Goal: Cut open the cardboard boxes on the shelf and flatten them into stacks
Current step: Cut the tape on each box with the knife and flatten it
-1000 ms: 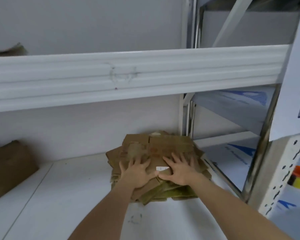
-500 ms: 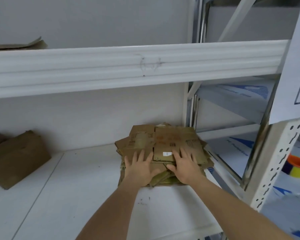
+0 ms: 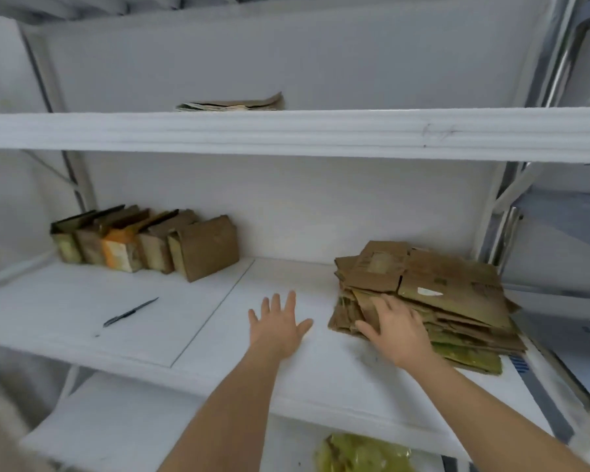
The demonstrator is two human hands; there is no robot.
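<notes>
Even, diffuse light, bright overall; white shelf point(image 3: 116, 301) surfaces read slightly blue-grey, no hard glare. Soft shadows only, under the upper shelf beam point(image 3: 286, 131) and behind the row of boxes point(image 3: 143, 240). Whole frame mildly soft, print on the flattened cardboard stack point(image 3: 440, 284) unreadable. Wide-angle bowing at edges; bottom-left corner smeared.

Left hand point(image 3: 277, 330): fingers straight, spread, palm down. Right hand point(image 3: 397, 327): fingers extended, thumb splayed. Both forearms bare, reaching forward.
</notes>
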